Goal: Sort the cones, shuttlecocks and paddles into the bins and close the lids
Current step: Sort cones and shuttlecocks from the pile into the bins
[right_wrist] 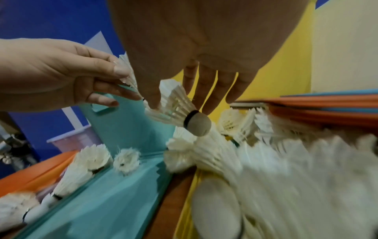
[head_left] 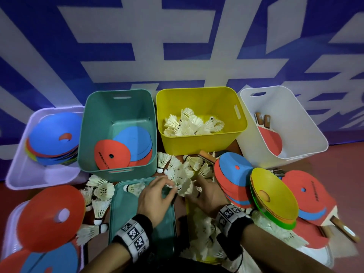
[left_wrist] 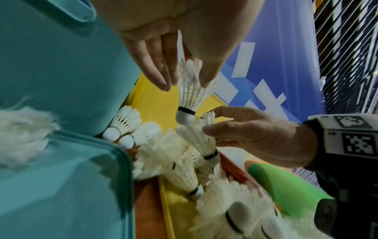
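White shuttlecocks (head_left: 181,170) lie heaped in front of the yellow bin (head_left: 197,142), which holds several more. Both hands meet over this heap. My left hand (head_left: 169,189) pinches one shuttlecock (left_wrist: 189,95) by its feathers between thumb and fingers, cork end hanging down. My right hand (head_left: 197,191) holds another shuttlecock (right_wrist: 180,110) by its skirt, thumb against fingers. Flat cones (head_left: 126,148) lie in the teal bin (head_left: 118,107), and red paddles (head_left: 271,140) in the white bin (head_left: 285,107).
A lavender bin (head_left: 19,164) at the left holds cones. A teal lid (head_left: 126,209) lies under my left wrist. Cone stacks (head_left: 275,194) and a paddle (head_left: 344,229) crowd the right; a red cone (head_left: 49,217) and loose shuttlecocks (head_left: 100,207) lie at the left.
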Available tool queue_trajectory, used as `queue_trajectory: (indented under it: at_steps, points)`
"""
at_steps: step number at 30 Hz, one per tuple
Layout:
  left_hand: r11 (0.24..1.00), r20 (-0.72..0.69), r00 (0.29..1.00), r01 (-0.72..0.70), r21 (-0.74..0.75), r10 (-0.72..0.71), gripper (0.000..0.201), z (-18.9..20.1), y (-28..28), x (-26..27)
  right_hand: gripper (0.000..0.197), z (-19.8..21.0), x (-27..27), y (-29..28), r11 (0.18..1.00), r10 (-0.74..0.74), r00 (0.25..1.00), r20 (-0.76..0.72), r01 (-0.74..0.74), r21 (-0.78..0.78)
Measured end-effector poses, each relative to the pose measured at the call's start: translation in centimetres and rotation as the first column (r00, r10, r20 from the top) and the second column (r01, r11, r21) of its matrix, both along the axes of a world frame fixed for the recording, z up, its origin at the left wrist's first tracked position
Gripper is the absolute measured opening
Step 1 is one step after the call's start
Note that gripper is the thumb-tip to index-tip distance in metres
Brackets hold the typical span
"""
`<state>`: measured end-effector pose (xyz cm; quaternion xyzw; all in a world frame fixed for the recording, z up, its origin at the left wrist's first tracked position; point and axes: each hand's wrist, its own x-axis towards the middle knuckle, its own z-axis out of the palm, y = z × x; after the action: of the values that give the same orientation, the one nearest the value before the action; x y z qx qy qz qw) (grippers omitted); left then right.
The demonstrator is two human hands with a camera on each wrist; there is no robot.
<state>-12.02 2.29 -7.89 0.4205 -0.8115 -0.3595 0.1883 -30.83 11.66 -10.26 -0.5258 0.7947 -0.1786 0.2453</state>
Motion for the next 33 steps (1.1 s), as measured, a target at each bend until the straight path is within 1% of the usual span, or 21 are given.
queue_trajectory:
  at_steps: [2, 6, 10, 12, 14, 17, 20, 22, 26, 28, 30, 32, 33]
  points:
    - [1.0, -0.032, 0.999, 0.0, -0.014, 0.0, 0.008, 1.3, -0.8, -0.7, 0.052, 1.1, -0.4, -0.8, 0.994, -0.037, 0.999, 0.026, 0.039, -0.1]
    - [0.992, -0.111, 0.993, 0.015, -0.127, -0.03, 0.008, 4.3, -3.2, -2.3, 0.051, 3.7, -2.0, -2.5, 0.949, -0.096, 0.986, 0.135, 0.132, -0.287]
    - [0.985, -0.175, 0.984, -0.071, -0.154, 0.044, 0.009, 7.3, -6.4, -4.4, 0.056, 5.5, -4.7, -4.6, 0.871, -0.175, 0.952, 0.253, 0.269, -0.411]
    - [0.978, -0.182, 0.982, -0.088, -0.19, 0.053, 0.009, 8.1, -8.0, -5.5, 0.058, 6.4, -6.2, -5.7, 0.838, -0.205, 0.945, 0.255, 0.304, -0.454]
    - [0.971, -0.131, 0.99, -0.087, -0.224, 0.059, 0.009, 8.6, -9.3, -6.8, 0.058, 7.2, -7.7, -6.7, 0.805, -0.238, 0.939, 0.247, 0.334, -0.49]
    - [0.968, -0.003, 0.998, -0.066, -0.241, 0.067, 0.01, 9.1, -10.7, -9.0, 0.063, 7.9, -10.2, -8.3, 0.778, -0.312, 0.919, 0.24, 0.392, -0.491]
    - [0.974, 0.092, 0.994, -0.028, -0.224, 0.05, 0.013, 8.7, -12.0, -11.3, 0.061, 8.0, -12.6, -9.8, 0.816, -0.347, 0.921, 0.18, 0.391, -0.425]
    - [0.978, 0.118, 0.992, -0.008, -0.208, 0.033, 0.014, 8.2, -12.5, -12.7, 0.061, 8.0, -13.8, -10.4, 0.826, -0.373, 0.912, 0.171, 0.41, -0.386]
    - [0.985, 0.135, 0.991, 0.005, -0.175, 0.019, 0.016, 7.6, -13.2, -15.5, 0.062, 7.8, -15.1, -11.4, 0.794, -0.432, 0.879, 0.202, 0.477, -0.377]
    - [0.989, 0.164, 0.986, 0.01, -0.145, 0.014, 0.022, 7.4, -13.2, -16.6, 0.064, 7.8, -15.4, -11.6, 0.785, -0.456, 0.864, 0.214, 0.504, -0.36]
    - [0.993, 0.208, 0.978, 0.009, -0.121, 0.016, 0.036, 7.3, -13.0, -17.3, 0.071, 7.6, -15.6, -11.6, 0.776, -0.49, 0.843, 0.224, 0.538, -0.329]
    - [0.994, 0.225, 0.974, 0.005, -0.113, 0.02, 0.047, 7.3, -12.5, -17.2, 0.074, 7.4, -15.5, -11.2, 0.763, -0.504, 0.838, 0.208, 0.545, -0.347]
    - [0.993, 0.213, 0.977, 0.001, -0.114, 0.024, 0.049, 7.2, -12.2, -16.9, 0.072, 7.3, -15.3, -10.9, 0.755, -0.5, 0.843, 0.198, 0.537, -0.377]
